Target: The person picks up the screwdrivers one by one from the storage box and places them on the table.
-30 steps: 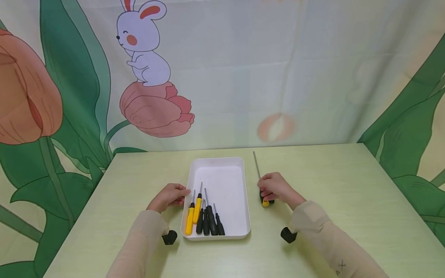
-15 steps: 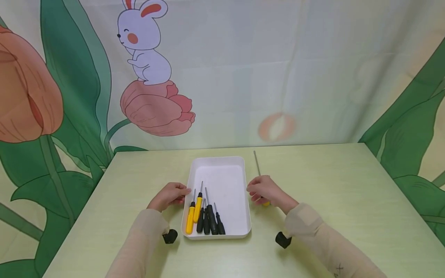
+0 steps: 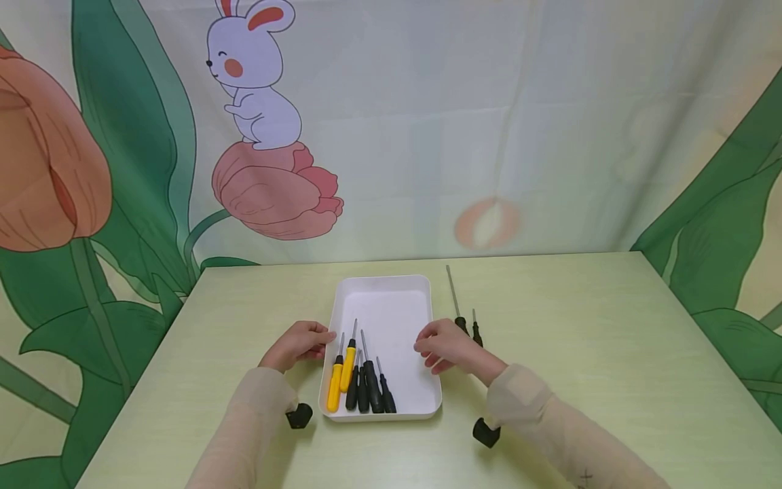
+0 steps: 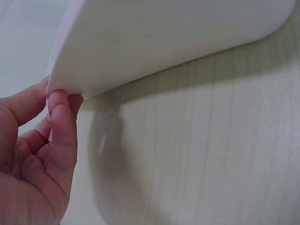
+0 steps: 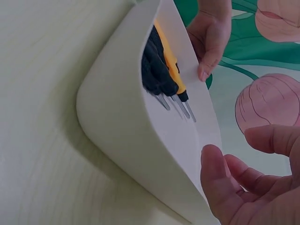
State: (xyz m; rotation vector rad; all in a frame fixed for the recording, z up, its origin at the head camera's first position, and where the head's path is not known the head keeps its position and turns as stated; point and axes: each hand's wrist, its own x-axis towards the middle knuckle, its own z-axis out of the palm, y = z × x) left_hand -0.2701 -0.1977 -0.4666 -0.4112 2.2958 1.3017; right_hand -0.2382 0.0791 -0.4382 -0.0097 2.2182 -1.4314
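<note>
My left hand (image 3: 297,344) pinches the left rim of a white tray (image 3: 400,305); the left wrist view shows thumb and finger gripping the tray edge (image 4: 48,89). Over the right rim hovers my right hand (image 3: 451,345), its fingers loosely bent with nothing between them in the right wrist view. Two yellow-handled screwdrivers (image 3: 334,384) and several black screwdrivers (image 3: 372,387) lie along the tray's left side, shafts pointing away. Right of the tray lie a long-shafted screwdriver (image 3: 453,292) and a small black screwdriver (image 3: 476,331), partly hidden by my right hand and forearm.
A pale green table (image 3: 580,326) bears everything. Behind its far edge hangs a printed curtain (image 3: 397,136) with a rabbit and flowers. Black wrist-worn blocks (image 3: 299,415) hang below both sleeves.
My right hand has let go of the screwdriver on the table and moved left to the tray's right rim. The left hand has kept its hold on the tray.
</note>
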